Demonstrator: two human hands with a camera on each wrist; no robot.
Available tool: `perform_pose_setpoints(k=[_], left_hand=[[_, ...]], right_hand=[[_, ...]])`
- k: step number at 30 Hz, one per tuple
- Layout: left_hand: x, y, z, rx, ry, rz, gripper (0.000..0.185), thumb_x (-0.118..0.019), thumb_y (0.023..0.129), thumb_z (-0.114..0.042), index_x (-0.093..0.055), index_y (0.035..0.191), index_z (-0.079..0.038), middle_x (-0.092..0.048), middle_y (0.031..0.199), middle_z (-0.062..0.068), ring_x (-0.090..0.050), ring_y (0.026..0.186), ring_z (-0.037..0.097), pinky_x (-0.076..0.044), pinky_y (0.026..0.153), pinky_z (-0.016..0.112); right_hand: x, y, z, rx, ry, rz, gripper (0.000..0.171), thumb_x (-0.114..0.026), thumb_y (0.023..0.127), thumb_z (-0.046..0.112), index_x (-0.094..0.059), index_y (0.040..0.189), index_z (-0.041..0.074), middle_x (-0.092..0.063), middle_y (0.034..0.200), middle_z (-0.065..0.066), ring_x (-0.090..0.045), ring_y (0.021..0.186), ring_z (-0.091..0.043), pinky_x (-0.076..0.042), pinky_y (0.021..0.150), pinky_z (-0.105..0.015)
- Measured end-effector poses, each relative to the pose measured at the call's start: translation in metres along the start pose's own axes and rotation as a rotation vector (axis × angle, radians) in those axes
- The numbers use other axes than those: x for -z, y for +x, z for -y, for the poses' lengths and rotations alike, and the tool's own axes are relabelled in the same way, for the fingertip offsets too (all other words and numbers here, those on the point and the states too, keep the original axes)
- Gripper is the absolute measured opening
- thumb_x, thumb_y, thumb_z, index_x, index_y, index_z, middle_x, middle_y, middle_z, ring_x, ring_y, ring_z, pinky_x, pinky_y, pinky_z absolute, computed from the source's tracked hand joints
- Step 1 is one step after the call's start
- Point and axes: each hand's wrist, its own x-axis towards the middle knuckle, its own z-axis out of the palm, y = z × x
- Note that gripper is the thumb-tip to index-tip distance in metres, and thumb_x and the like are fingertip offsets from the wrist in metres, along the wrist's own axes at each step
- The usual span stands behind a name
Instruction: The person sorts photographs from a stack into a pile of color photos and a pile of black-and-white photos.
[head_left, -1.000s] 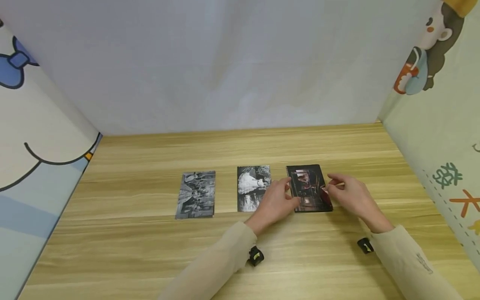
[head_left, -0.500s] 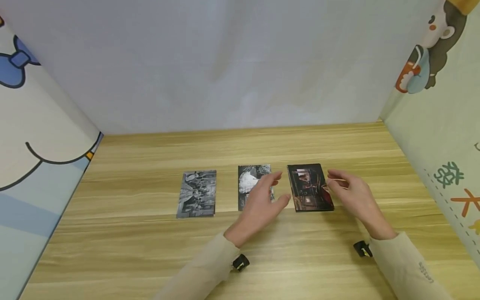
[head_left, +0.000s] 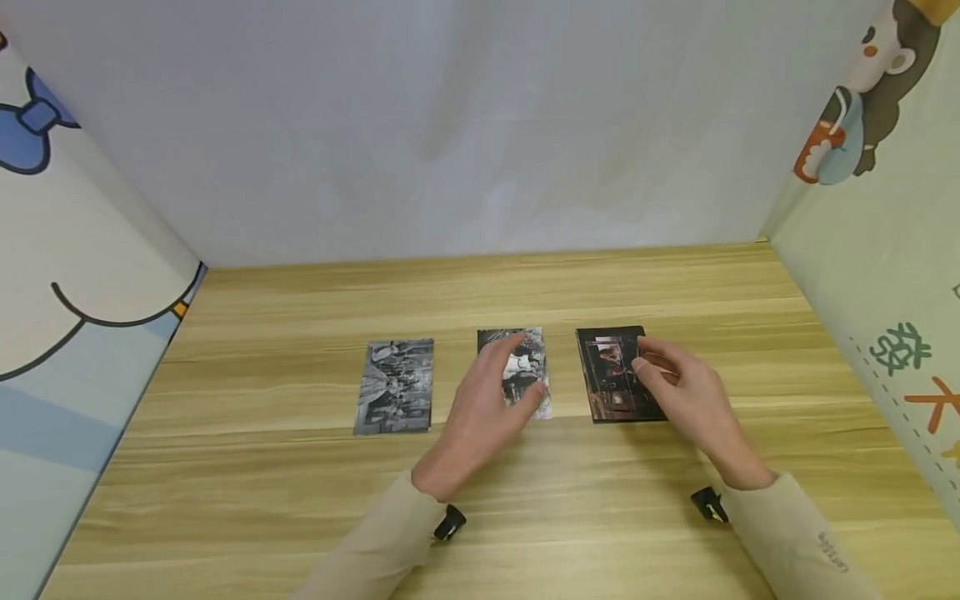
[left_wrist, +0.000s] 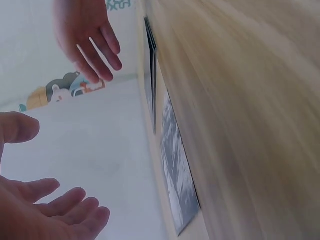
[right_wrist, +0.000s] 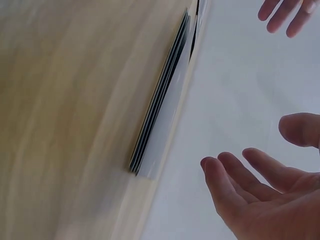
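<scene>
Both hands hang loose-fingered, holding nothing: left hand (head_left: 491, 398) over the middle photo (head_left: 525, 367), right hand (head_left: 678, 390) over the dark photo (head_left: 611, 375). No writing on the photos is readable.

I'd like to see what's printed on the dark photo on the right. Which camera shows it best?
The head view: the dark photo lies face up there, beside the right hand. The right wrist view catches it only edge-on, looking like a thin stack. The left wrist view shows a dark sliver.
</scene>
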Motion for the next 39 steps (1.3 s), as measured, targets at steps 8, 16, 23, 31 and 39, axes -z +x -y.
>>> perform_pose_setpoints(k=[8,16,23,31,39], left_hand=[[0.012,-0.005,0.009,-0.018,0.097,-0.025,0.074,-0.069,0.096,-0.034,-0.039,0.158,-0.007,-0.039,0.162,0.016,-0.037,0.148,0.036,-0.032,0.120,0.056],[0.019,-0.010,0.021,0.024,0.228,-0.009,0.082,-0.070,0.096,-0.041,-0.034,0.161,-0.007,-0.031,0.165,0.018,-0.031,0.151,0.039,-0.029,0.120,0.060],[0.025,-0.012,0.029,-0.033,0.343,-0.001,0.082,-0.071,0.095,-0.043,-0.038,0.157,-0.001,-0.037,0.160,0.024,-0.037,0.146,0.042,-0.034,0.119,0.059],[0.027,-0.011,0.034,-0.017,0.392,0.033,0.081,-0.070,0.096,-0.044,-0.040,0.156,0.001,-0.044,0.156,0.024,-0.044,0.142,0.040,-0.038,0.117,0.055],[0.027,-0.009,0.039,-0.007,0.440,0.065,0.082,-0.069,0.097,-0.045,-0.038,0.156,0.001,-0.046,0.155,0.024,-0.046,0.141,0.040,-0.040,0.116,0.054]], right_hand=[[-0.014,-0.001,0.007,0.047,-0.060,0.021,0.053,-0.054,0.108,0.032,-0.051,0.150,0.000,-0.058,0.139,-0.032,-0.063,0.120,-0.048,-0.054,0.097,-0.059],[-0.027,0.001,0.013,0.106,-0.120,0.020,0.051,-0.058,0.106,0.030,-0.053,0.149,0.003,-0.053,0.149,-0.024,-0.052,0.133,-0.047,-0.044,0.107,-0.065],[-0.038,0.002,0.020,0.173,-0.167,0.028,0.051,-0.062,0.104,0.027,-0.055,0.147,0.000,-0.051,0.151,-0.024,-0.053,0.133,-0.045,-0.043,0.109,-0.063],[-0.049,0.005,0.027,0.209,-0.229,0.071,0.053,-0.063,0.104,0.025,-0.052,0.148,-0.002,-0.051,0.153,-0.022,-0.044,0.143,-0.044,-0.036,0.114,-0.065],[-0.060,0.008,0.031,0.221,-0.284,0.123,0.057,-0.062,0.104,0.031,-0.051,0.149,-0.003,-0.048,0.154,-0.024,-0.043,0.143,-0.044,-0.036,0.115,-0.063]])
